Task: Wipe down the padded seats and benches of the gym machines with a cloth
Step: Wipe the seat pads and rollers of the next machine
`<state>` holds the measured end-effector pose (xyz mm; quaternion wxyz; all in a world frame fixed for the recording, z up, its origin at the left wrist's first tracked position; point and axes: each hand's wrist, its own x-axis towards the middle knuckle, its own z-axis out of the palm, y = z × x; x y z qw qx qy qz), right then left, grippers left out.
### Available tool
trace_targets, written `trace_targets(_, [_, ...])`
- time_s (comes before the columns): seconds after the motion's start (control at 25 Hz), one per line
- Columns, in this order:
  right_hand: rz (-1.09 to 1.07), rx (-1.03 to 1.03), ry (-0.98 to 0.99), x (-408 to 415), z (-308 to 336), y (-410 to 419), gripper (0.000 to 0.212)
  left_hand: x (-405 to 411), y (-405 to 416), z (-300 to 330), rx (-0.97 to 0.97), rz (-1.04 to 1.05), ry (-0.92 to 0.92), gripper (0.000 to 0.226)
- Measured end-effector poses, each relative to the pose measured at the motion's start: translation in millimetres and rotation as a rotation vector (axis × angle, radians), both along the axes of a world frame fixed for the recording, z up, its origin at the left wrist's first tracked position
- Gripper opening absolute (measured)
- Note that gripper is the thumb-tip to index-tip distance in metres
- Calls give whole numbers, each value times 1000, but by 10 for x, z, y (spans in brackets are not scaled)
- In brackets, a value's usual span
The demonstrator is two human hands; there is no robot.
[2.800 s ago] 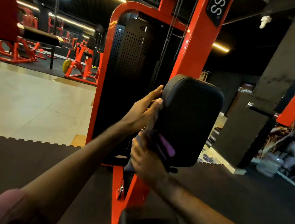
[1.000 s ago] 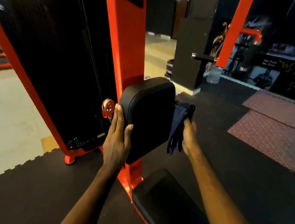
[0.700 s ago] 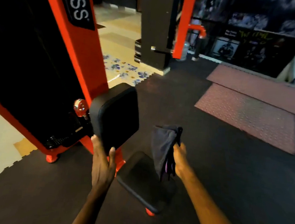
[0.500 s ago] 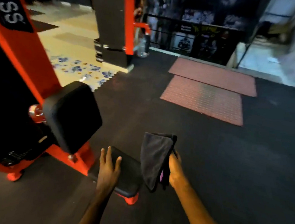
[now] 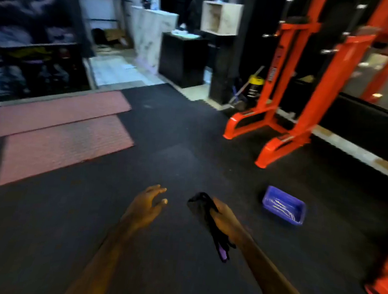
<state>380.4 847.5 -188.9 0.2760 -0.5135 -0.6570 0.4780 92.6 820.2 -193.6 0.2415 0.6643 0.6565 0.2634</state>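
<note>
- Dark fabric, limp and bunched: the cloth [image 5: 207,220] sits in my right hand [image 5: 226,220], fingers curled round its middle, with a tail hanging below the fist that shows a purple edge at the tip.
- My left hand [image 5: 146,207] is released, fingers spread and relaxed, holding nothing, out over the black rubber floor [image 5: 86,243].
- I judge the cloth light and soft, with no stiffness at all; it will drape and fold over whatever I press it against, so it needs a flat palm behind it to wipe well.
- I cannot tell from this blurred view whether it is damp.
- Best hold, as I see it: gather the loose tail into the palm so it does not drag or flap, and keep a broad pad of fabric under the fingers.
- No padded seat shows in view now; an orange frame [image 5: 293,104] stands ahead to the right, and a blue tub [image 5: 284,207] lies on the floor just right of the cloth hand, well apart from it.
</note>
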Motion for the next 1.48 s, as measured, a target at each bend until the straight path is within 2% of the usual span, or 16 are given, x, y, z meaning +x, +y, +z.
trace_targets(0.12, [-292, 10, 43, 1243, -91, 417, 25, 1087, 948, 96, 54, -225, -21, 77])
trace_targets(0.24, [-544, 15, 84, 2230, -97, 724, 32, 2028, 1880, 136, 71, -400, -15, 73])
trace_targets(0.36, [-658, 70, 78, 3022, -147, 1067, 28, 2816, 2767, 151, 131, -493, -34, 63])
trace_targets(0.48, [-830, 110, 101, 3791, -99, 1353, 29, 3738, 3660, 283, 114, -617, -10, 42])
trace_targets(0.6, [-1005, 164, 116, 4544, 250, 1552, 26, 4850, 4443, 467, 131, -813, -27, 41])
trace_targets(0.92, [-1440, 311, 135, 6679, 627, 1507, 25, 7895, 5040, 861, 177, -1227, -117, 42])
trace_targets(1.08, [-1489, 400, 150, 7835, 611, 1759, 29, 9244, 5171, 887, 207, -1336, -172, 43])
trace_targets(1.24, [-1502, 396, 186, 9104, 649, 2284, 32, 10607, 5615, 972, 179, -1373, -153, 43])
trace_targets(1.48, [-1416, 400, 232, 10627, 607, 3367, 32, 12246, 6569, 968, 141, -1314, -83, 46])
